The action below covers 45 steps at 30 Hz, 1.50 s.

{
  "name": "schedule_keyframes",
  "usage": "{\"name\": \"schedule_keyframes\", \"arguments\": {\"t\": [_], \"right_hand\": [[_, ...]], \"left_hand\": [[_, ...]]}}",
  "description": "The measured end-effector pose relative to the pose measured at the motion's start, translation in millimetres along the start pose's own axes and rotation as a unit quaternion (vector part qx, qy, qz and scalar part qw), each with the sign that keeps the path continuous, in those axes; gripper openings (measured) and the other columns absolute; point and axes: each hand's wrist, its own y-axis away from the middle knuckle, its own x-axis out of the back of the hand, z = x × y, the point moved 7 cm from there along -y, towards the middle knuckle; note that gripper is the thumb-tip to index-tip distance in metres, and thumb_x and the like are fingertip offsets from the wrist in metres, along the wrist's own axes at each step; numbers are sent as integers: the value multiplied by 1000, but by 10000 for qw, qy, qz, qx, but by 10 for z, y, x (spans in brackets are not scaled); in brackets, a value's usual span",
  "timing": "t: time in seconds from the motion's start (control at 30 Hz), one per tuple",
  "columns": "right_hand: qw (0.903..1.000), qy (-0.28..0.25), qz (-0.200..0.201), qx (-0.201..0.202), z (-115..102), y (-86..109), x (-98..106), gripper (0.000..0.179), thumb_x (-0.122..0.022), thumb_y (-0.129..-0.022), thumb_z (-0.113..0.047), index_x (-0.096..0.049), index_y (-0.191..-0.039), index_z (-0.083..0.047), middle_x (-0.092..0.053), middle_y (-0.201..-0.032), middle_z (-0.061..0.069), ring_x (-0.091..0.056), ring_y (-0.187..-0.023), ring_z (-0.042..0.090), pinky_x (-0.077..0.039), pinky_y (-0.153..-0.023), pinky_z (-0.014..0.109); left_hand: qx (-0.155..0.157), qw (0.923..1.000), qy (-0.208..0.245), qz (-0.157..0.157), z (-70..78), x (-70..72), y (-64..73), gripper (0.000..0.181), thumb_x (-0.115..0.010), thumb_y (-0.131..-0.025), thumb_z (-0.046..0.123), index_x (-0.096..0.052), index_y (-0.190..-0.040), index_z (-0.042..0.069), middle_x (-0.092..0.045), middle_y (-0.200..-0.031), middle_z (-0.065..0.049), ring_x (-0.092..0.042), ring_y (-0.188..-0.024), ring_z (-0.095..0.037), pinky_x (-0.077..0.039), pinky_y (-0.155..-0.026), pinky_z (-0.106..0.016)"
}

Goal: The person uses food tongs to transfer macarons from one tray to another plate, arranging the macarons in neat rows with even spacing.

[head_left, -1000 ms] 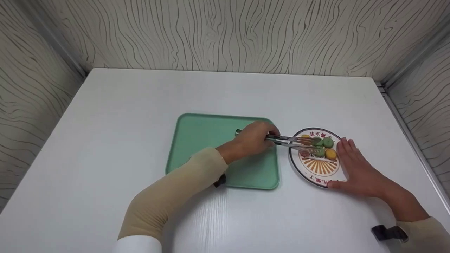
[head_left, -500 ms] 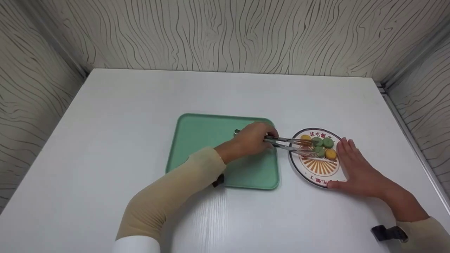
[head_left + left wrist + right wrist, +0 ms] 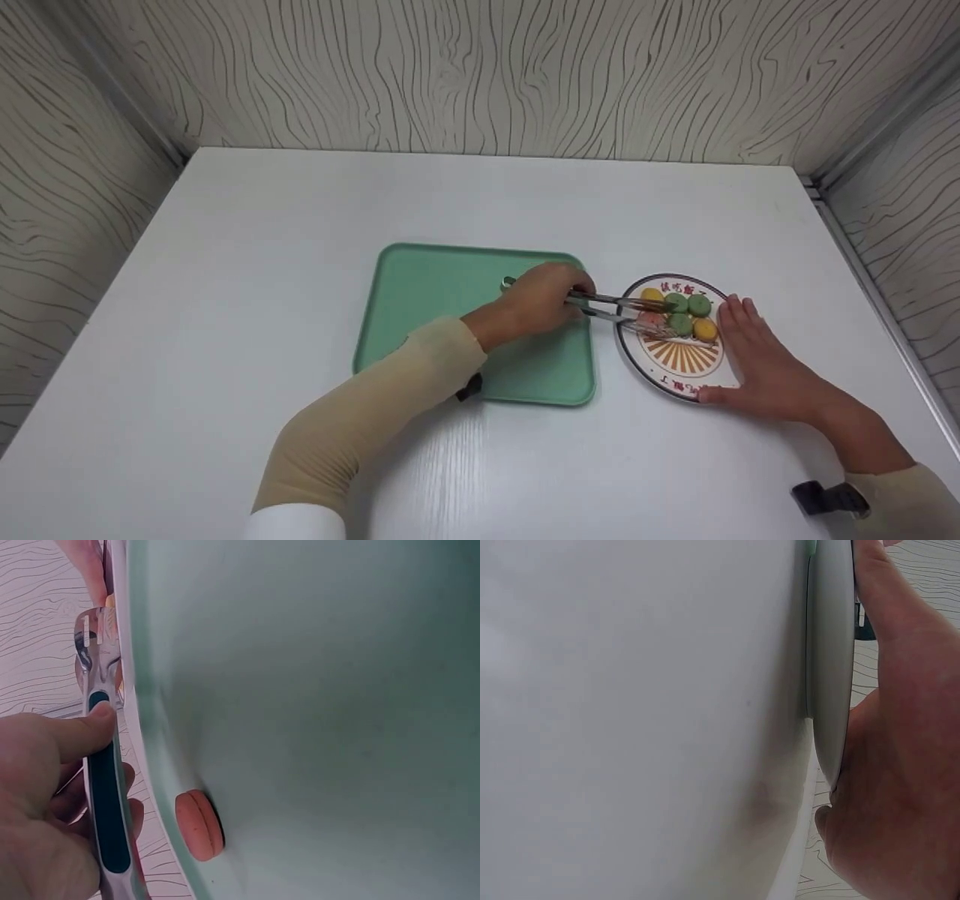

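My left hand [image 3: 540, 296] grips metal tongs [image 3: 615, 301] above the right part of the green tray [image 3: 420, 277]. Thumb and fingers wrap the dark inlaid handle in the left wrist view. The tongs' tips, spread apart, reach over the round patterned plate [image 3: 639, 351], around a pink macaron [image 3: 651, 320]; whether they touch it I cannot tell. Green macarons [image 3: 699, 304] and yellow macarons [image 3: 705, 329] sit close by on the plate. Against the plate's right rim rests my right hand [image 3: 772, 379], its fingers straight and thumb at the near edge.
A pink macaron [image 3: 199, 825] lies on the tray near its edge, hidden behind the left arm in the head view. The white table [image 3: 225, 300] carries tray and plate. Patterned walls [image 3: 480, 75] stand behind and at both sides.
The tongs have drawn back slightly to the left over the plate, from the green macarons toward the pink one. My right hand and the plate have stayed put.
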Motion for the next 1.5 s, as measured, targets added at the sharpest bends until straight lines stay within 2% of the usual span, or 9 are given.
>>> {"name": "schedule_keyframes", "arguments": {"t": [0.17, 0.47, 0.73, 0.83, 1.0, 1.2, 1.33, 1.5], "right_hand": [[10000, 10, -3, -34, -4, -2, -2, 128, -77, -83, -57, 2, -157, 11, 6, -164, 33, 21, -152, 36, 17, -106, 14], [10000, -68, 40, -25, -10, -2, 4, 128, -78, -83, -55, 2, -158, 10, 5, -165, 32, 19, -153, 36, 15, -104, 11], [9998, -119, -103, -132, 8, -1, -12, 129, -77, -83, -57, 5, -157, 10, 8, -165, 31, 22, -152, 36, 16, -109, 19], [9999, -99, -95, -98, 3, -2, -7, 129, -77, -83, -57, 4, -157, 11, 8, -164, 33, 22, -152, 36, 16, -108, 17], [9999, -107, -85, -77, -2, -3, -3, 129, -77, -83, -57, 4, -157, 11, 7, -164, 33, 21, -152, 37, 16, -109, 17], [10000, -65, -36, -47, -10, 0, 9, 128, -78, -83, -56, 3, -157, 11, 6, -164, 33, 20, -152, 37, 15, -106, 14], [10000, -15, -37, -41, -19, -4, 18, 127, -78, -83, -54, 2, -157, 12, 5, -164, 33, 19, -153, 37, 16, -105, 12], [9997, -38, -147, -175, -18, -11, 14, 127, -77, -83, -55, 3, -157, 10, 6, -165, 31, 20, -152, 37, 16, -109, 17]], "left_hand": [[57, 10000, -20, -21, -8, -10, -13, 26, -74, -94, 10, -75, -119, 14, -71, -111, 5, -60, -102, -7, -48, -95, -25], [-152, 9998, -63, 69, 8, 4, -11, 26, -72, -93, 6, -75, -118, 12, -72, -112, 3, -62, -105, -10, -48, -96, -25], [-161, 9998, 23, 101, 12, 12, -15, 27, -72, -93, 7, -74, -119, 13, -71, -113, 2, -60, -106, -10, -47, -97, -26], [-168, 9998, 79, 104, 22, 17, -19, 28, -72, -92, 7, -74, -120, 13, -71, -113, 1, -60, -104, -10, -47, -96, -26], [-118, 9997, 176, 140, 31, 57, -21, 29, -73, -93, 7, -74, -121, 13, -70, -114, 2, -61, -104, -10, -48, -96, -25], [101, 9988, 446, 157, 23, 126, -8, 31, -75, -94, 10, -72, -124, 14, -67, -115, 4, -62, -109, -13, -49, -96, -24], [88, 9985, 516, 178, 43, 170, 9, 33, -76, -93, 10, -71, -125, 14, -67, -117, 2, -62, -110, -15, -49, -96, -23], [79, 9980, 607, 140, 73, 209, 33, 34, -76, -93, 11, -71, -126, 15, -67, -119, 0, -61, -109, -15, -49, -96, -23]]}}
